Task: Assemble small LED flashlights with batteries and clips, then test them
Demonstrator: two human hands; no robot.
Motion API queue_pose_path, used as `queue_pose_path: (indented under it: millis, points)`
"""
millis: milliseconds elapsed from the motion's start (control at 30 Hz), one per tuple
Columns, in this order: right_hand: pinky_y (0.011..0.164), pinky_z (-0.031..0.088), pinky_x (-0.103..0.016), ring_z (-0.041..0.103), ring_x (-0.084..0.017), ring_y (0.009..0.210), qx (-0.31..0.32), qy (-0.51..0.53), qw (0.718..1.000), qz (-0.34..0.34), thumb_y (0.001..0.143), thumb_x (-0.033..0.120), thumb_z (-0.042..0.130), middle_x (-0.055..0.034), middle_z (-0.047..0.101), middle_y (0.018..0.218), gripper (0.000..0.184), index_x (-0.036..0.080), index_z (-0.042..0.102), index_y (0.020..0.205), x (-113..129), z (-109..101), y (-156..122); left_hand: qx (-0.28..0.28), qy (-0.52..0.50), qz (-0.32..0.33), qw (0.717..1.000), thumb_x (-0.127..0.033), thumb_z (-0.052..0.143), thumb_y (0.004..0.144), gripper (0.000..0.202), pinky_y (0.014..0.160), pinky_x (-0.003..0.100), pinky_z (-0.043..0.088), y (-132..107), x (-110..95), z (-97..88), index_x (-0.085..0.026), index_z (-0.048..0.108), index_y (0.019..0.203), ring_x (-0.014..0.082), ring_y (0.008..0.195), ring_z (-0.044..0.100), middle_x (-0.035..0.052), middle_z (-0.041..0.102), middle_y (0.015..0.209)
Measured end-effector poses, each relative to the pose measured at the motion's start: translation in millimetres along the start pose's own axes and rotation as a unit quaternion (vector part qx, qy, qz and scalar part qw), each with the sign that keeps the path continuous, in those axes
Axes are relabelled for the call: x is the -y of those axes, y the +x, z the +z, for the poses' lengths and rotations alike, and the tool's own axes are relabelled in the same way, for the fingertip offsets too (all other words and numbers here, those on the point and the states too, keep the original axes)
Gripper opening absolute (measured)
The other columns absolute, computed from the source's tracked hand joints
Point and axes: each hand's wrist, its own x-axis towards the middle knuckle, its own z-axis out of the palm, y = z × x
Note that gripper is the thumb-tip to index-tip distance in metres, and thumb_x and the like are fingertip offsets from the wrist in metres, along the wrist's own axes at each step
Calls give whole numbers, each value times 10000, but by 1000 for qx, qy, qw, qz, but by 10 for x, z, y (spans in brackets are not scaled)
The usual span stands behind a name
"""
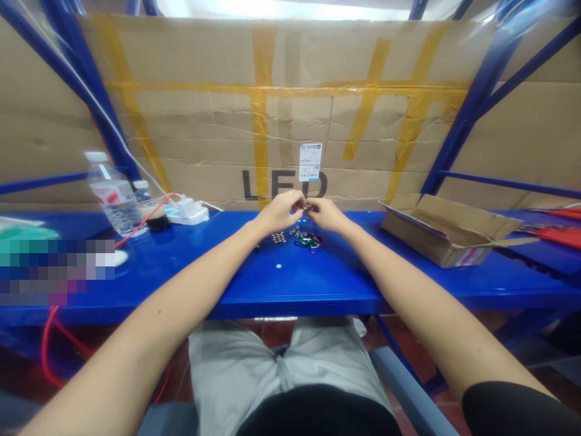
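Metal piece (307, 208) pinched between both grips

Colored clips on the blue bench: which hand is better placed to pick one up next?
Right, probably. The right hand sits just above the colored clips, while the left hand is over the small silver pieces. Both hands pinch something tiny between them, too small to identify.

Black sleeve (508, 406), grey trousers (254, 363)
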Motion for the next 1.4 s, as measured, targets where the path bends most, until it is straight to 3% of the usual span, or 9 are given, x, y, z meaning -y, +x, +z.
queue_pose_path:
  millis: [200,333,400,500,700,933,1133,1400]
  points:
    - [722,526,-296,674,-172,704,13,96,991,91,793,62,601,-59,716,754,92,140,637,827,-24,47,31,1,62,-39,997,-64,495,795,205,736,311,486,-8,205,-57,-172,643,887,180,804,620,64,697,871]
    - [778,545,-315,694,-182,741,16,134,979,151,797,60,641,-95,751,790,67,125,655,811,-119,90,16,119,113,-135,977,-82,529,762,216,709,320,488,-130,469,-67,-181,709,830,205,775,650,83,735,855]
    - [782,543,-319,692,-187,750,28,111,981,159,805,75,642,-96,758,804,62,119,683,821,-198,103,4,188,111,-179,959,-80,557,732,219,672,300,484,-208,582,-74,-190,730,810,194,725,654,72,745,835]
    - [831,532,-329,692,-192,788,41,56,984,166,811,131,677,-88,769,869,70,119,732,853,-306,107,-3,239,88,-221,941,-95,589,718,184,633,264,480,-285,675,-107,-191,741,760,173,685,660,56,750,789]
    - [911,496,-323,689,-203,929,53,-44,994,84,780,50,657,-59,773,996,234,178,776,935,-372,92,14,290,61,-280,913,-241,697,755,80,658,263,494,-280,652,-163,-204,756,794,185,742,682,51,765,830]
    - [908,478,-327,676,-229,997,18,-122,992,7,828,42,590,-91,761,1057,288,178,764,1012,-301,87,16,285,90,-271,915,-193,668,759,87,675,258,488,-284,691,-152,-192,755,768,186,748,676,63,762,823]
    - [836,470,-304,664,-218,916,30,-144,989,-8,837,55,569,-108,755,1000,277,141,755,1024,-197,86,3,310,84,-267,909,-183,693,716,93,653,263,492,-286,704,-200,-195,755,785,184,706,666,62,758,812]
    - [711,415,-244,586,-157,732,30,-145,989,-4,825,79,561,-38,696,790,273,138,750,1014,-221,87,5,316,84,-272,905,-113,648,645,117,629,234,457,-258,654,-230,-174,697,731,157,696,641,37,729,766]
